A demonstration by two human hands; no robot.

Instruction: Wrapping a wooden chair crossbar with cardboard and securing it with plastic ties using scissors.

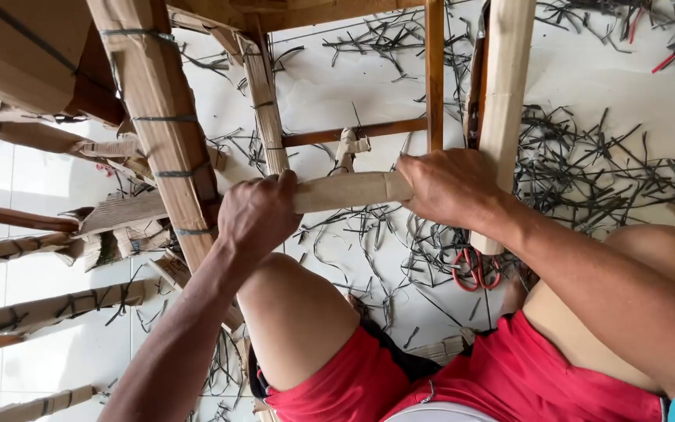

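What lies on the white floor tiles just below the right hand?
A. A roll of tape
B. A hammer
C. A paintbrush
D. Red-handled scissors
D. Red-handled scissors lie on the floor tiles among dark strap offcuts, just under the right hand, which grips the cardboard-wrapped rail together with the left hand.

Below my fingers red-handled scissors [476, 270] lie on the white tile floor [587, 74], among black strap offcuts [587, 168] that spread beyond and to the right (a few red ones [669, 59] too). Left of my fingers, more cardboard-wrapped legs [48, 309] lie stacked, with a cardboard box [17, 47] above.
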